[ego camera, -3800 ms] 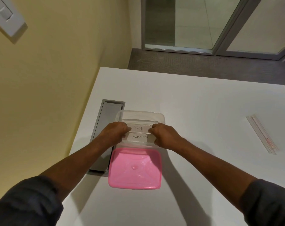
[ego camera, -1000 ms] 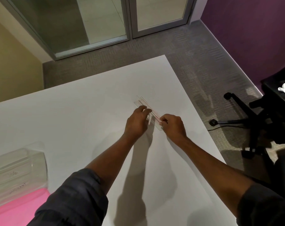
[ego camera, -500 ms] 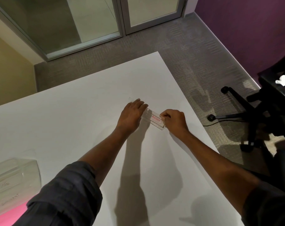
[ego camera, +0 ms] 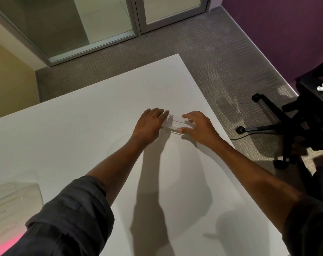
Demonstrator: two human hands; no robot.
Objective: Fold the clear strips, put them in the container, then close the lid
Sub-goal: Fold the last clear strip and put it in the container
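- Left hand (ego camera: 149, 124), centre of the frame, lies flat with straight fingers pressing one end of the clear strip (ego camera: 175, 125).
- Right hand (ego camera: 200, 128), just to its right, pinches the strip's other end between curved fingers and thumb.
- The strip lies on the white counter (ego camera: 83, 137).
- Clear container (ego camera: 14, 200) sits at lower left, well apart, with its pink lid (ego camera: 1, 245) below it.

Just two hands (left hand (ego camera: 149, 124), right hand (ego camera: 200, 129)), one clear strip (ego camera: 175, 124), one container (ego camera: 14, 200), one pink lid (ego camera: 1, 246), one table (ego camera: 83, 135), one office chair (ego camera: 293, 123).
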